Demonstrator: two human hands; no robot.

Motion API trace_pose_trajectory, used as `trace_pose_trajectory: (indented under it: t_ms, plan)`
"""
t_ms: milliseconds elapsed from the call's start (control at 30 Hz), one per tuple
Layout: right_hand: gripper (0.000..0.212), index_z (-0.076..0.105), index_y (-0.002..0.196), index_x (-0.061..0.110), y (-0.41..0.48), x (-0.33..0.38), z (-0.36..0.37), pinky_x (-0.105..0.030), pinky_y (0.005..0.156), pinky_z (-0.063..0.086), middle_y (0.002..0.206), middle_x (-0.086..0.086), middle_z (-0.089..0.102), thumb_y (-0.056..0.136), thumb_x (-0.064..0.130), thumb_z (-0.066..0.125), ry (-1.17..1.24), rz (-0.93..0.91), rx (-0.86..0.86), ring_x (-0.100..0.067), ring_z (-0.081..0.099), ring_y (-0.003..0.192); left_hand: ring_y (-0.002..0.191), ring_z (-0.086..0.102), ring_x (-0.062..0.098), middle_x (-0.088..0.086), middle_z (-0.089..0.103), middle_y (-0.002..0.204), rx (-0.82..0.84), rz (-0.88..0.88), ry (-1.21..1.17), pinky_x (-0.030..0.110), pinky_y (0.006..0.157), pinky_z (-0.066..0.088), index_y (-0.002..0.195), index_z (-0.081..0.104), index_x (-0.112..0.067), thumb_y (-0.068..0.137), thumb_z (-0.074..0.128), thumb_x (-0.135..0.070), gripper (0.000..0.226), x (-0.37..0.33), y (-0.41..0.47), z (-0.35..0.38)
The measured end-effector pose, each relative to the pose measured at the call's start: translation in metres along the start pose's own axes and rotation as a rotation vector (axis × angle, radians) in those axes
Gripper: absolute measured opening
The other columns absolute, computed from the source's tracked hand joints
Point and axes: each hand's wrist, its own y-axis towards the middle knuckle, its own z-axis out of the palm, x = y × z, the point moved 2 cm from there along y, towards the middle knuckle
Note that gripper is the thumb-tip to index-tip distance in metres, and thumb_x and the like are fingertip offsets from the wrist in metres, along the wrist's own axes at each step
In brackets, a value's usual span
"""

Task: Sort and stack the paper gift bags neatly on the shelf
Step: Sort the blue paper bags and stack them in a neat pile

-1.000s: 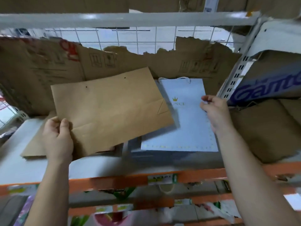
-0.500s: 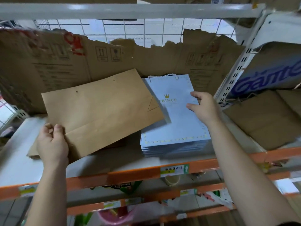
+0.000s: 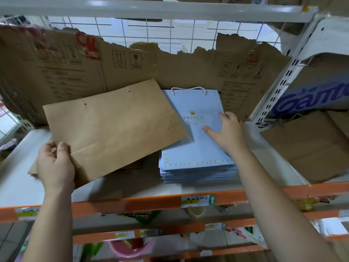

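Evidently sorting by kind, the left hand (image 3: 54,167) grips the brown bag (image 3: 113,125) at nine o'clock while the right hand (image 3: 226,135) lies flat, steadying the blue stack (image 3: 194,154).

Your light is even and fairly bright; the brightest patch is the white wire grid (image 3: 147,33) above and behind the blue bag stack (image 3: 198,167). The brown bag (image 3: 113,129) throws a soft shadow on the shelf (image 3: 15,182) left of the stack and on its top bag. Print on the cardboard (image 3: 56,72) up-left of the stack is smeared; the upright (image 3: 283,82) to its right bows.
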Motion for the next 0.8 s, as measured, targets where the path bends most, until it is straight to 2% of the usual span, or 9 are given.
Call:
trace_pose_trajectory:
  t_ms: [67, 200, 333, 467, 633, 800]
  plan:
    - [0.074, 0.040, 0.144, 0.006, 0.000, 0.005, -0.003, -0.039, 0.110, 0.024, 0.148, -0.014, 0.034, 0.088, 0.051, 0.060, -0.051, -0.026, -0.056, -0.034, 0.028, 0.135, 0.100, 0.060, 0.033, 0.016, 0.066, 0.107, -0.022, 0.005, 0.036, 0.037, 0.081, 0.045, 0.111, 0.059, -0.013, 0.090, 0.047, -0.036, 0.033, 0.000, 0.002, -0.004]
    - [0.056, 0.054, 0.133, 0.003, -0.003, 0.023, -0.004, -0.041, 0.108, 0.026, 0.141, -0.019, 0.043, 0.089, 0.036, 0.063, -0.099, -0.159, -0.197, -0.036, 0.031, 0.133, 0.095, 0.061, 0.037, 0.014, 0.068, 0.100, -0.057, -0.005, 0.073, 0.046, 0.079, 0.048, 0.105, 0.056, -0.021, 0.082, 0.046, -0.048, 0.037, 0.007, 0.011, -0.018]
    - [0.044, 0.056, 0.131, 0.002, -0.014, 0.053, 0.007, -0.038, 0.106, 0.033, 0.134, -0.015, 0.050, 0.091, 0.022, 0.060, 0.053, -0.240, -0.149, -0.031, 0.040, 0.128, 0.093, 0.062, 0.034, 0.011, 0.067, 0.097, -0.071, -0.015, 0.093, 0.041, 0.078, 0.046, 0.110, 0.055, -0.017, 0.084, 0.045, -0.047, 0.041, 0.011, 0.018, -0.033]
    - [0.038, 0.059, 0.128, 0.005, -0.035, 0.081, 0.022, -0.033, 0.103, 0.037, 0.128, -0.010, 0.056, 0.093, 0.019, 0.058, 0.100, -0.343, -0.139, -0.025, 0.046, 0.123, 0.094, 0.061, 0.035, 0.013, 0.067, 0.102, -0.081, -0.025, 0.105, 0.044, 0.079, 0.047, 0.108, 0.057, -0.023, 0.086, 0.046, -0.048, 0.035, 0.015, 0.026, -0.052]
    - [0.033, 0.063, 0.123, 0.005, -0.054, 0.109, 0.040, -0.031, 0.098, 0.039, 0.118, -0.011, 0.060, 0.092, 0.015, 0.059, 0.126, -0.406, -0.144, -0.025, 0.052, 0.114, 0.096, 0.060, 0.033, 0.014, 0.066, 0.103, -0.057, 0.077, 0.175, 0.044, 0.083, 0.045, 0.103, 0.063, -0.014, 0.090, 0.047, -0.036, 0.030, 0.022, 0.044, -0.085]
    - [0.029, 0.066, 0.116, 0.003, -0.065, 0.123, 0.057, -0.027, 0.091, 0.037, 0.111, -0.012, 0.063, 0.089, 0.011, 0.060, 0.132, -0.422, -0.107, -0.027, 0.055, 0.107, 0.105, 0.060, 0.033, 0.013, 0.068, 0.111, 0.046, 0.016, 0.295, 0.046, 0.091, 0.046, 0.114, 0.064, -0.012, 0.086, 0.051, -0.044, 0.045, 0.043, 0.065, -0.107]
